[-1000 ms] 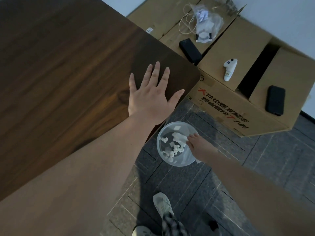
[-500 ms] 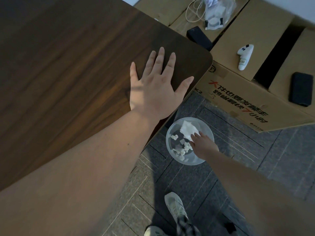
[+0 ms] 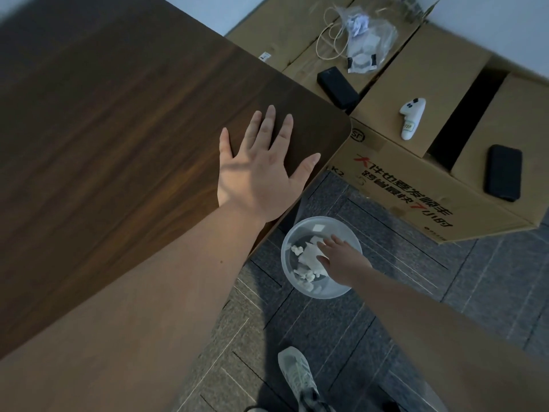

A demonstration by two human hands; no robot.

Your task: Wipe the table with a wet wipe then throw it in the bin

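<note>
My left hand [image 3: 261,171] lies flat, fingers spread, on the dark wooden table [image 3: 118,138] near its right corner. Below the table edge a clear round plastic bin [image 3: 297,233] stands on the floor with several crumpled white bits inside. My right hand [image 3: 341,258] hovers over the bin's opening with its fingers spread apart. The white wet wipe [image 3: 310,255] lies inside the bin just beside those fingertips, no longer pinched.
Cardboard boxes [image 3: 416,185] stand right of the table, carrying a white controller [image 3: 411,117], two black devices [image 3: 503,172], a plastic bag and a cord. Grey tiled floor [image 3: 386,322] surrounds the bin. My shoe [image 3: 297,376] is at the bottom.
My right hand held the wipe over the bin earlier; its fingers have now spread and the wipe lies in the bin. The left hand stayed flat on the table.
</note>
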